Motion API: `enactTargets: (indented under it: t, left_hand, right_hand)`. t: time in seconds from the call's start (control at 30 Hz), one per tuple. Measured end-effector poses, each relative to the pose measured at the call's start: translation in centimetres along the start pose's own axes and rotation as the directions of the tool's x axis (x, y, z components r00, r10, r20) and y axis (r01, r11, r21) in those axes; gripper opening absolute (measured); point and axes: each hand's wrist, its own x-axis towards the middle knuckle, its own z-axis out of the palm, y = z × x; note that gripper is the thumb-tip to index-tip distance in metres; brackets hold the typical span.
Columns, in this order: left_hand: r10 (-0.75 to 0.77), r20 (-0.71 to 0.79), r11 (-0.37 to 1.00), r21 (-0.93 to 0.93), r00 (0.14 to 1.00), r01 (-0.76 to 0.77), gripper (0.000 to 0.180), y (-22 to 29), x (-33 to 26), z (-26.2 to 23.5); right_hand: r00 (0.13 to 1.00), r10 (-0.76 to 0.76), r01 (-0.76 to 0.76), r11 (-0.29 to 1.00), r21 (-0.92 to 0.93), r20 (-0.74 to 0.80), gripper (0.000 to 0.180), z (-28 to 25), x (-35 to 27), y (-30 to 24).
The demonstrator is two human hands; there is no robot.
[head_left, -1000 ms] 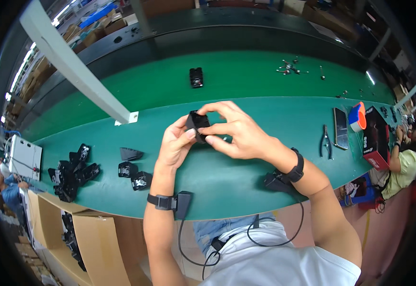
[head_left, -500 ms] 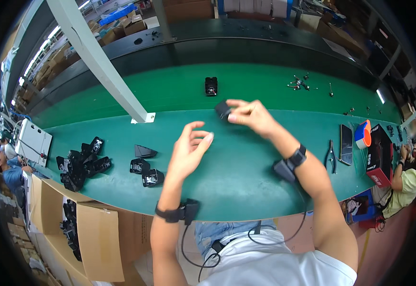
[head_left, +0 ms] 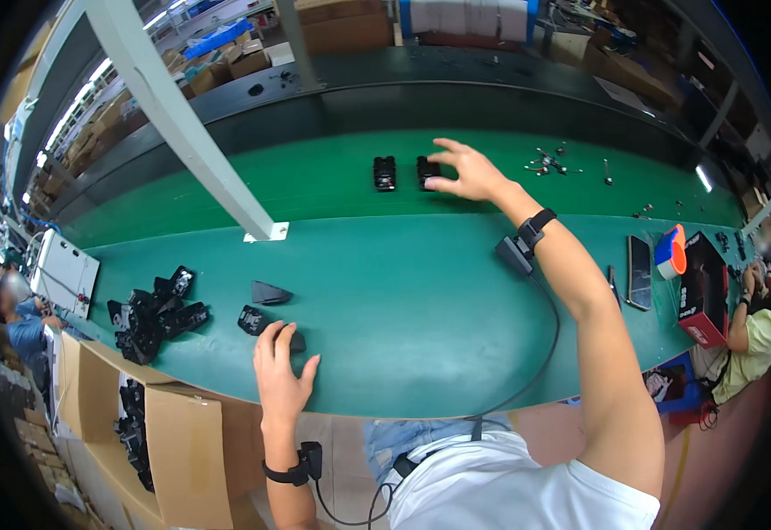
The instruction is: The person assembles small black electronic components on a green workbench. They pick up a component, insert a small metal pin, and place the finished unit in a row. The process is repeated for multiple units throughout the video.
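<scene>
One head-worn fisheye view looks steeply down from above onto the green desk (head_left: 421, 300), near its front edge, facing its far edge.

You stand at a long green workbench (head_left: 456, 353) with a second green belt (head_left: 315, 181) behind it and a dark rail beyond. A pale slanted post (head_left: 182, 124) crosses your left. Cardboard boxes (head_left: 341, 26) stack along the back, another carton (head_left: 182, 450) sits below the bench, and bright strip lights (head_left: 76, 115) glare at left.
</scene>
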Motion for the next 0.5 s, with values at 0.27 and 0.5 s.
enactTargets:
  t: [0.27,0.5]
  left_hand:
    - [0.062,-0.067,0.989,0.138,0.996,-0.052,0.036,-1.0,-1.0,1.6]
    - [-0.136,-0.109,0.976,-0.188,0.985,0.114,0.015,0.2,-1.5,1.7]
  right_hand:
    - [0.853,0.522,-0.507,0.82,-0.266,-0.016,0.021,-7.7,-8.4,10.7]
    - [0.774,0.594,-0.623,0.775,-0.102,-0.219,0.025,-5.4,-12.7,13.5]
